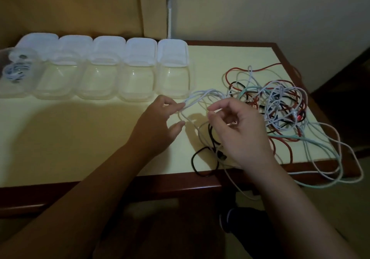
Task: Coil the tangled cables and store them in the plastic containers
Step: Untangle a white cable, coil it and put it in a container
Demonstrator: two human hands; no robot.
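Note:
A tangle of white, red, black and pale green cables (280, 102) lies on the right half of the table, with loops hanging over the front and right edges. My left hand (158, 122) pinches several loops of a white cable (202, 95) at their left end. My right hand (236, 130) hovers over the tangle's left side with fingers curled, thumb and forefinger close on a thin white strand. A row of clear plastic containers (136, 80) with open white lids stands along the back left. The leftmost container (16, 72) holds a coiled white cable.
The cream table top (80, 130) has a dark wooden rim (140, 186). A black cable loop (200, 158) lies at the front edge. A wall stands behind the table, and a dark shoe (236, 218) shows below the table.

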